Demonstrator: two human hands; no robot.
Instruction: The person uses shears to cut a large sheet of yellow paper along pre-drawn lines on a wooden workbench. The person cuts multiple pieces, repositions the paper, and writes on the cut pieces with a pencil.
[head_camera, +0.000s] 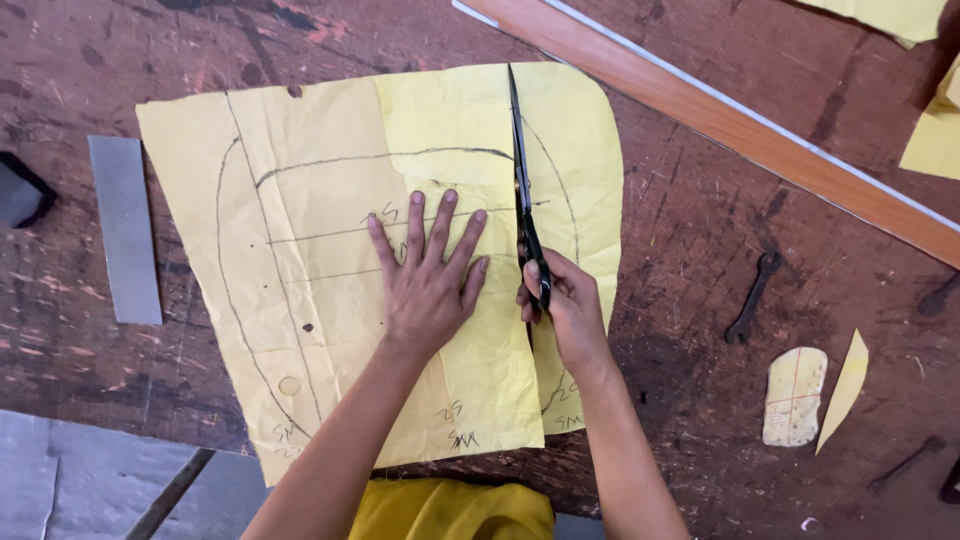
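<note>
Your left hand (428, 280) flat, fingers spread, pinning yellow paper pattern (330, 250) on worn wooden table (700, 230). Your right hand (562, 300) gripping black scissors (524, 195), blades lying across paper's right part.

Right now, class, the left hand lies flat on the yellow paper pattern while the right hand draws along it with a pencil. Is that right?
Not quite. In the head view the right hand holds black scissors, not a pencil, with the blades running up through the yellow paper pattern. The rest stands: the left hand lies flat on the pattern, fingers spread.
</note>
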